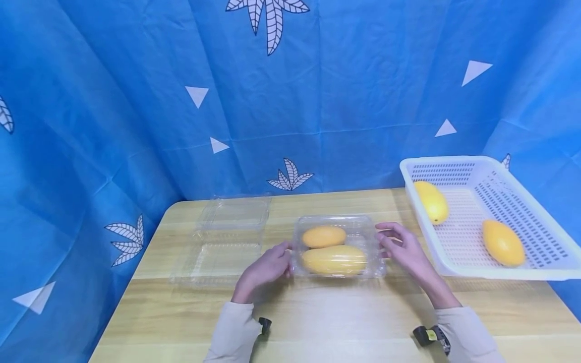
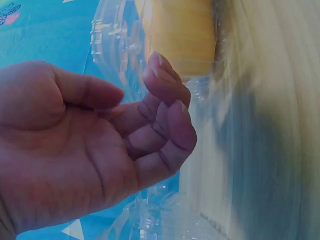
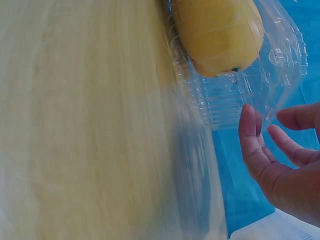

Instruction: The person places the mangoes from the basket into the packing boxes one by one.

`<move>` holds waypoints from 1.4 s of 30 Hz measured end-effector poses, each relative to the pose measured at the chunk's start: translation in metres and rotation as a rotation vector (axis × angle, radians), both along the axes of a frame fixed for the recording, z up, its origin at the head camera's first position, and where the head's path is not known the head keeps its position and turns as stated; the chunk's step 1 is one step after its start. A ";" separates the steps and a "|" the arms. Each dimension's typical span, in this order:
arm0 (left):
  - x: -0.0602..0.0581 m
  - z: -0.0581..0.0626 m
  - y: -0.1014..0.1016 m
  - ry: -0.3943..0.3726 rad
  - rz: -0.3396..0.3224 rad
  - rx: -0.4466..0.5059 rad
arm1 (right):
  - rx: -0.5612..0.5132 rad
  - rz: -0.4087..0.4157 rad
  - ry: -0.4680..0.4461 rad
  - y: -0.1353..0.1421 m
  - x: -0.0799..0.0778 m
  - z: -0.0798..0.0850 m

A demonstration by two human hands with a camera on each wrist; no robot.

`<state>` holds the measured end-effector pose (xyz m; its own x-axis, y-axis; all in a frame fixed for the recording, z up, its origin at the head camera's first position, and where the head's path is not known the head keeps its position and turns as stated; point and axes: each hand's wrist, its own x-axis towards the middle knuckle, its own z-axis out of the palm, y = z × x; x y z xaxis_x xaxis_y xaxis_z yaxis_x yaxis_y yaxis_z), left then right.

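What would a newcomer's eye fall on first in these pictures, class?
Probably the bright blue patterned cloth filling the background behind the wooden table. Next, the two yellow-orange fruits in the clear container between the left hand and right hand. Two more fruits lie in the white basket at the right.

Clear box and yellow fruit cropped atop wrist views, white basket clipped at head view's right
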<state>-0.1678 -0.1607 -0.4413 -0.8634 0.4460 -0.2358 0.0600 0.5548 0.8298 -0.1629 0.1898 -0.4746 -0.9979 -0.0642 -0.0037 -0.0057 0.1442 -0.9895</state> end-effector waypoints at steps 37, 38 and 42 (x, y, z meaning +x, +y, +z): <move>0.001 -0.009 -0.012 -0.185 0.043 0.229 | 0.205 0.003 0.434 -0.046 0.055 0.055; 0.001 -0.009 -0.012 -0.189 0.043 0.223 | 0.190 0.029 0.412 -0.050 0.058 0.054; 0.002 -0.008 -0.013 -0.210 0.049 0.202 | 0.122 0.173 0.275 -0.068 0.066 0.046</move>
<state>-0.1654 -0.1733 -0.4492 -0.8267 0.4614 -0.3220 -0.1472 0.3749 0.9153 -0.0967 0.1214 -0.4287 -0.9371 -0.2481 0.2456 -0.3041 0.2348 -0.9232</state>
